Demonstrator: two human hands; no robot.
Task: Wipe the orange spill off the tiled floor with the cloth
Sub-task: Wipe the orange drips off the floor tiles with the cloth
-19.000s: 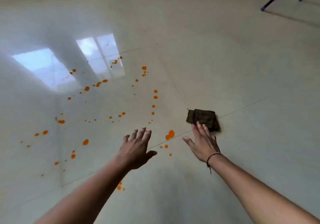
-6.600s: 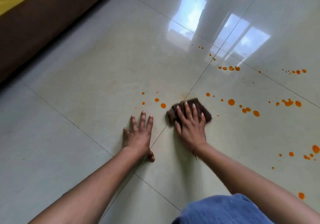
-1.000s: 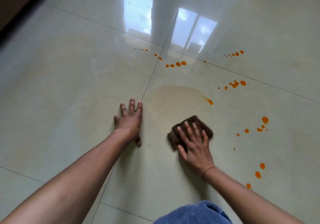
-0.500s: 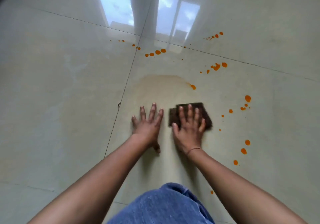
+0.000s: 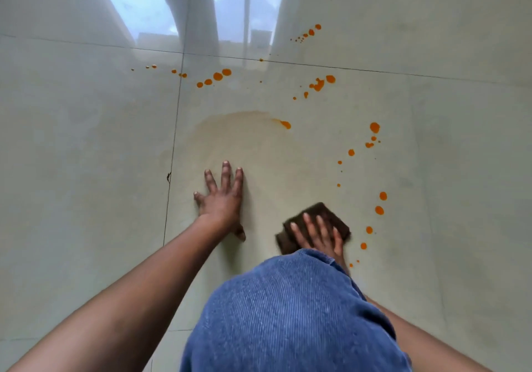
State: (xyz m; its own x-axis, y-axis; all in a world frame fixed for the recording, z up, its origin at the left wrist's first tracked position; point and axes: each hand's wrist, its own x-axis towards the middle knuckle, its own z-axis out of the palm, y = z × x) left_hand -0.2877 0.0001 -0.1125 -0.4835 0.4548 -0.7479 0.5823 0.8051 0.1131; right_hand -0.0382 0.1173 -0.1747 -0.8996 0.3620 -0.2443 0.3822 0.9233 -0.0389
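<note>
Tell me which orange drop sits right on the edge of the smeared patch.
The lone drop at the far right rim of the smear, beyond the left hand. It tails into that edge; every other drop lies apart on unsmeared tile.

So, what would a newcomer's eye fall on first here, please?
Bright orange drops dot the pale floor ahead and to the right. Near the middle, the right hand presses a dark cloth flat at the near edge of a faint tan smear, with the left hand spread on the floor beside it.
</note>
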